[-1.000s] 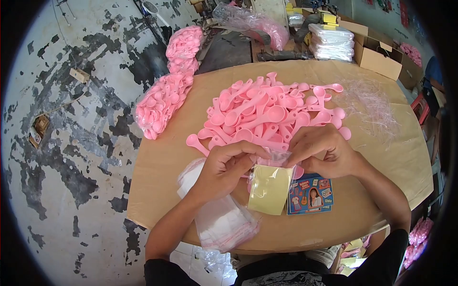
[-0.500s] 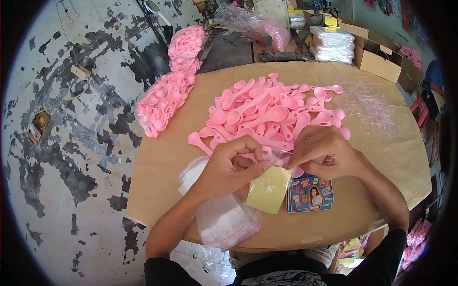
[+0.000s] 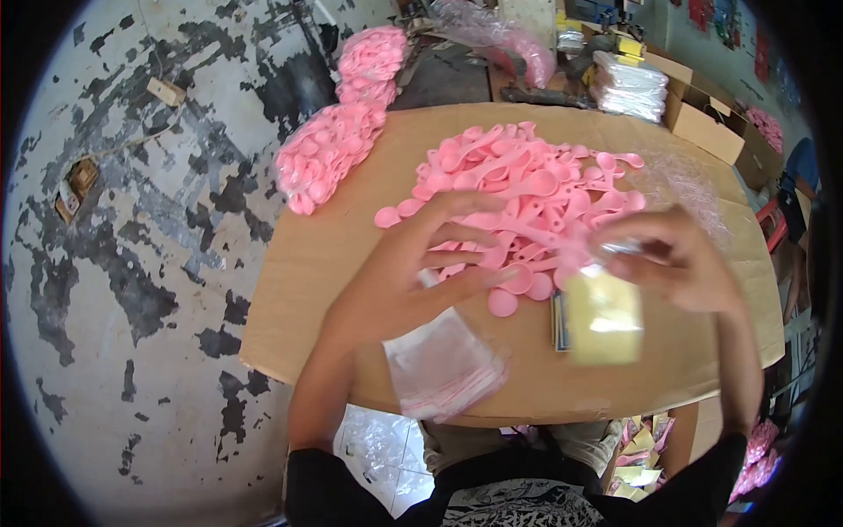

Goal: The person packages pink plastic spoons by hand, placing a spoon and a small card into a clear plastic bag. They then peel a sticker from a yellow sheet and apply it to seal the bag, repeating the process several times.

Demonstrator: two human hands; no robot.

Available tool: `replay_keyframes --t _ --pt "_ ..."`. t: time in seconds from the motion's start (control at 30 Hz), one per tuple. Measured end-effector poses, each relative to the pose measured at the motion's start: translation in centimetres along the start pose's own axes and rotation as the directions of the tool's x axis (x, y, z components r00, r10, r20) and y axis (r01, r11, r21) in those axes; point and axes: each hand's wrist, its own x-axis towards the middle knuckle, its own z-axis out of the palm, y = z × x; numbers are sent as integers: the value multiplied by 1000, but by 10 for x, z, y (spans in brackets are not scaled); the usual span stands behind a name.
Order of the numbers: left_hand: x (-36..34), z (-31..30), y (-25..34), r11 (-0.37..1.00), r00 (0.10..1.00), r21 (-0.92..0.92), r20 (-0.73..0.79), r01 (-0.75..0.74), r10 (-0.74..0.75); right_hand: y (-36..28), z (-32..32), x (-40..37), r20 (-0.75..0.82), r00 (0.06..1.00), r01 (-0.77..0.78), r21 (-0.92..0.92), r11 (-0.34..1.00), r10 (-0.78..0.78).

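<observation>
My right hand (image 3: 674, 263), smeared by motion, pinches the top of a clear plastic bag (image 3: 608, 321) with a yellow card inside. A blurred pink part shows at the bag's mouth, beside the fingers. My left hand (image 3: 408, 272) has its fingers spread over the near left side of a heap of pink measuring spoons (image 3: 527, 184). Below that hand lies a stack of flat clear plastic bags (image 3: 448, 364) with red-lined edges. Printed picture cards (image 3: 560, 321) are mostly hidden behind the held bag.
Brown cardboard (image 3: 299, 290) covers the table. Large bags of pink spoons (image 3: 329, 154) stand at its left edge. Clear plastic strands (image 3: 694, 193) lie at the right. At the back are stacked plastic packs (image 3: 628, 86) and a cardboard box (image 3: 707, 127). A box of filled packets (image 3: 641, 457) sits below the front edge.
My left hand has come off the plastic bag and its fingers have spread. My right hand has carried the bag with the yellow card to the right, over the picture cards. The camera view has shifted.
</observation>
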Motion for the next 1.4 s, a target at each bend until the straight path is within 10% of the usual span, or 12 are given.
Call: replay_keyframes --t 0.13,0.37,0.6,1.07,1.17,1.27,1.4 --pt "-77 -35 -7 902 999 431 -26 -14 28 15 -58 -50 577 814 78 -212 974 61" --pt "-135 12 -50 733 982 679 -169 51 88 -3 57 -9 48 988 152 -308 939 -144" --pt "-141 28 -52 698 968 714 -207 51 141 1 111 56 363 927 210 -288 934 -96" --pt "-140 25 -35 613 997 790 -46 2 56 -2 44 44 141 974 187 -42 981 -180" --pt "-107 50 -12 986 995 153 -81 72 -60 -20 27 26 227 968 102 33 994 -107" --pt "-72 78 5 664 870 -616 74 425 -488 -24 38 17 305 933 220 -63 973 -191" --pt "3 60 -6 721 939 -637 17 274 -342 -3 13 14 317 948 137 -347 928 -21"
